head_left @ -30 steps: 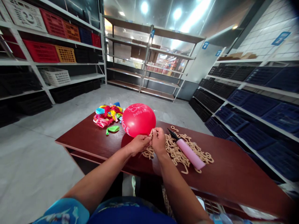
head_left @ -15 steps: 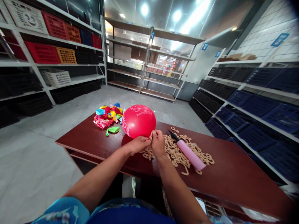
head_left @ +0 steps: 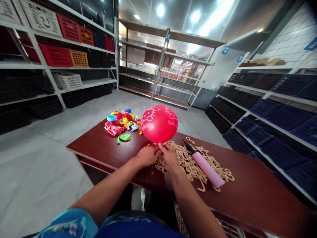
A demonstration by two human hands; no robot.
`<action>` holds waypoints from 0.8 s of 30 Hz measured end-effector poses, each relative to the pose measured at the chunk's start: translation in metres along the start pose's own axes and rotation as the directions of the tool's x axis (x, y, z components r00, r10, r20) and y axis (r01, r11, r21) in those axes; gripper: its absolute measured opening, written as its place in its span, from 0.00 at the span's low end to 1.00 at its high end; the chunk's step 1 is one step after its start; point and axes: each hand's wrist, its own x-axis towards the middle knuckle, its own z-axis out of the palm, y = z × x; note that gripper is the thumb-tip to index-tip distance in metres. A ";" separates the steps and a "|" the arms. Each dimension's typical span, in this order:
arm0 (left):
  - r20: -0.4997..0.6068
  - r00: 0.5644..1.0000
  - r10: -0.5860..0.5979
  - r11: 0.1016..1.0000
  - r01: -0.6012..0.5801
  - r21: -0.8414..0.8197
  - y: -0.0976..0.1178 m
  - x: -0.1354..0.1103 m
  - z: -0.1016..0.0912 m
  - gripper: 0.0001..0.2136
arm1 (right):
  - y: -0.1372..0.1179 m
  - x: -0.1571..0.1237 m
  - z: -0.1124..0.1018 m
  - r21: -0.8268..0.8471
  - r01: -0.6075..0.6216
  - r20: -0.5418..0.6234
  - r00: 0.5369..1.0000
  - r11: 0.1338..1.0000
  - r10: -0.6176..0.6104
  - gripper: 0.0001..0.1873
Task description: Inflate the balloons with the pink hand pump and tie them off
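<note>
A round, inflated red balloon point(head_left: 159, 124) with white "hello kitty" print stands over the table, its neck end toward me. My right hand point(head_left: 169, 156) pinches that neck between thumb and fingers. Fingers closed, my left hand point(head_left: 148, 155) meets it just to the left at the same neck; the fingertips partly hide what lies between them. Under and beside my right hand spreads a pile of beige curled, hook-like pieces point(head_left: 183, 158). On this pile rests a pink hand pump point(head_left: 208, 168) with a black nozzle.
Several uninflated balloons point(head_left: 115, 128) lie heaped at the table's far left, with a green one point(head_left: 124, 137) in front. The dark red-brown table point(head_left: 252, 178) reaches right. Shelves with crates point(head_left: 55, 56) line the left, and dark blue crates point(head_left: 272, 145) the right.
The balloon has turned and risen upright above my hands, its print now facing differently. My right hand has rotated, thumb uppermost on the neck. The whole view has shifted slightly.
</note>
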 end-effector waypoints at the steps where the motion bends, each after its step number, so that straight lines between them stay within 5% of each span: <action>1: 0.001 1.000 0.028 0.999 -0.028 -0.030 -0.004 -0.001 -0.004 0.19 | -0.001 0.003 0.000 0.029 0.008 -0.024 1.000 1.000 -0.007 0.16; 5: -0.201 0.976 -0.081 0.996 0.088 0.027 -0.033 -0.001 -0.027 0.19 | -0.012 0.023 -0.006 0.084 0.057 -0.160 0.986 0.995 -0.043 0.16; 8: -0.411 0.890 -0.198 0.934 0.298 0.197 -0.064 -0.004 -0.044 0.17 | -0.022 0.051 -0.016 0.034 0.117 -0.251 0.962 0.993 -0.105 0.16; 11: -0.476 0.824 -0.308 0.831 0.476 0.288 -0.089 -0.009 -0.055 0.17 | -0.033 0.085 -0.027 -0.043 0.127 -0.294 0.946 0.991 -0.134 0.17; 17: -0.453 0.742 -0.495 0.704 0.648 0.292 -0.115 -0.021 -0.060 0.18 | -0.046 0.121 -0.060 -0.251 0.034 -0.319 0.941 0.968 -0.116 0.20; 22: -0.345 0.724 -0.597 0.688 0.683 0.245 -0.135 -0.022 -0.066 0.15 | -0.038 0.093 -0.103 -0.525 0.077 -0.265 0.932 0.848 -0.249 0.23; 24: -0.284 0.734 -0.617 0.695 0.678 0.240 -0.141 -0.020 -0.071 0.13 | -0.040 0.072 -0.123 -0.678 0.092 -0.231 0.916 0.730 -0.329 0.23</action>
